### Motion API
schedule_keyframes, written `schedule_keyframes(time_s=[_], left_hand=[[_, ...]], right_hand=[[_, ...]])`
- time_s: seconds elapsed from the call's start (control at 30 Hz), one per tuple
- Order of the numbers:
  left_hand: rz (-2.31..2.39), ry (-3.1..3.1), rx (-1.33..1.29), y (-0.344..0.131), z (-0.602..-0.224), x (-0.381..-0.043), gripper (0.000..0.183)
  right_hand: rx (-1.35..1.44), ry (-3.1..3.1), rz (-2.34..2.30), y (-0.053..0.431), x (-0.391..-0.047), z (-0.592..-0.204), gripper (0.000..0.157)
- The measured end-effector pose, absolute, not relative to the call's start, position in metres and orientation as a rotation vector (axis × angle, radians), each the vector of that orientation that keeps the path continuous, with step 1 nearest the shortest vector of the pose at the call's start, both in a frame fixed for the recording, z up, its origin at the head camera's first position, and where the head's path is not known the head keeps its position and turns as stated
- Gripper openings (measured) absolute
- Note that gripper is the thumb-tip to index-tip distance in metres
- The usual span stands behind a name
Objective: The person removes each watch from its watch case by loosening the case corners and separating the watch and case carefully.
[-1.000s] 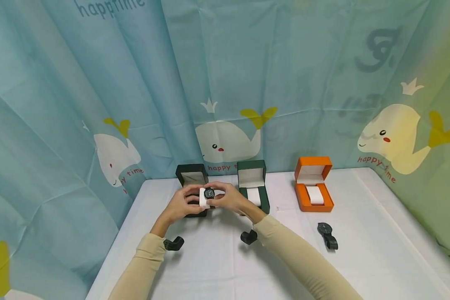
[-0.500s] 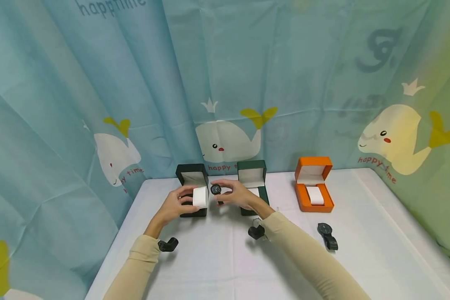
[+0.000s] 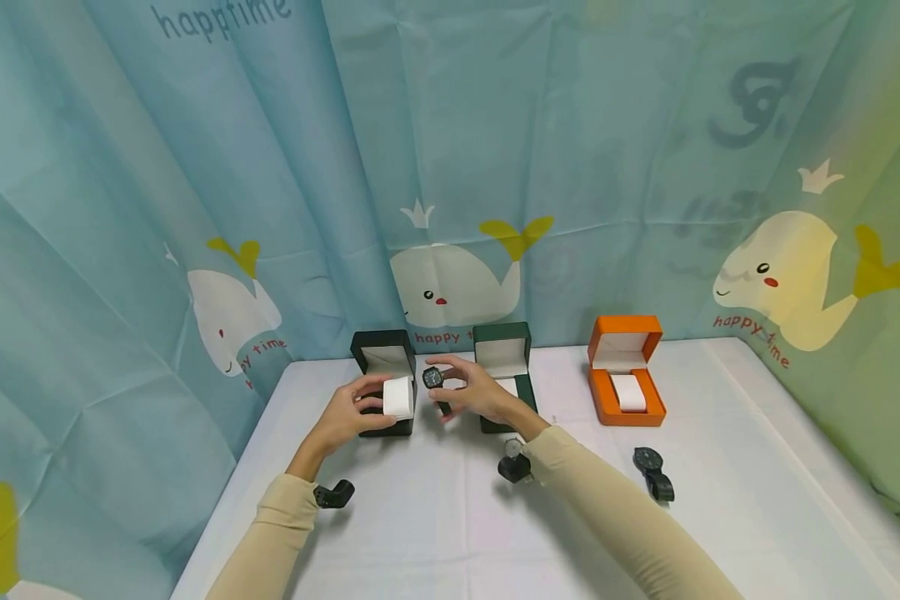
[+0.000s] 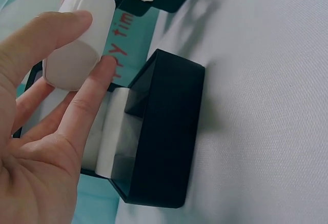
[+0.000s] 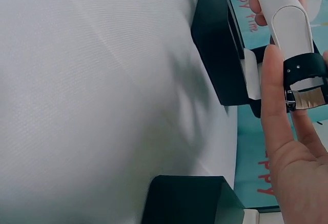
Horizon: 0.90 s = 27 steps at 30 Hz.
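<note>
My left hand grips a white watch cushion between thumb and fingers, just above the open black watch box. In the left wrist view, the thumb lies across the cushion. A black wristwatch is pinched in my right hand, a small gap to the right of the cushion. The right wrist view shows its closed strap and buckle in front of the cushion. Behind the right hand stands an open dark green watch box, partly hidden.
An open orange watch box with a white cushion stands at the back right. In front of it lies another black watch. Near my right wrist a light-dialled watch lies partly covered. A printed curtain hangs behind the white table.
The watch and the cushion have come apart: my right hand has moved right with the watch, my left hand slightly left with the cushion. The light-dialled watch near my right wrist has come into view.
</note>
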<state>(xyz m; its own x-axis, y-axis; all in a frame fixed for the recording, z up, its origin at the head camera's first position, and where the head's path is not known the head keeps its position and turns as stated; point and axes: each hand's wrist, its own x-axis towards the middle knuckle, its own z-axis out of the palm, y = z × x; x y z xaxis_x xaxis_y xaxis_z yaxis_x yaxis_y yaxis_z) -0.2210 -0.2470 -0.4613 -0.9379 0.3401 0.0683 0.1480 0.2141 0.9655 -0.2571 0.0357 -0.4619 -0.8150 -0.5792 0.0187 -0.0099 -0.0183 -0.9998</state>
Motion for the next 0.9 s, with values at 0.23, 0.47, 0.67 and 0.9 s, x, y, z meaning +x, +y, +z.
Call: schedule_keyframes(time_s=[0.23,0.47,0.67,0.9], left_hand=[[1.820,2.315,0.472,-0.247,-0.461,-0.219,0.072],[1.823,2.313,0.456,-0.248,-0.462,-0.219,0.071],[1.816,2.330,0.485,-0.248,-0.464,-0.219,0.070],[1.817,2.324,0.454,-0.248,-0.464,-0.219,0.071]], right_hand=[[-0.636,1.915,-1.864,0.036,-0.256,-0.466,0.054],[-0.661,1.920,-1.875,0.035,-0.257,-0.471,0.042],[-0.648,1.951,-1.852,0.035,-0.256,-0.473,0.046],[-0.581,1.864,-1.877,0.037,-0.253,-0.470,0.057]])
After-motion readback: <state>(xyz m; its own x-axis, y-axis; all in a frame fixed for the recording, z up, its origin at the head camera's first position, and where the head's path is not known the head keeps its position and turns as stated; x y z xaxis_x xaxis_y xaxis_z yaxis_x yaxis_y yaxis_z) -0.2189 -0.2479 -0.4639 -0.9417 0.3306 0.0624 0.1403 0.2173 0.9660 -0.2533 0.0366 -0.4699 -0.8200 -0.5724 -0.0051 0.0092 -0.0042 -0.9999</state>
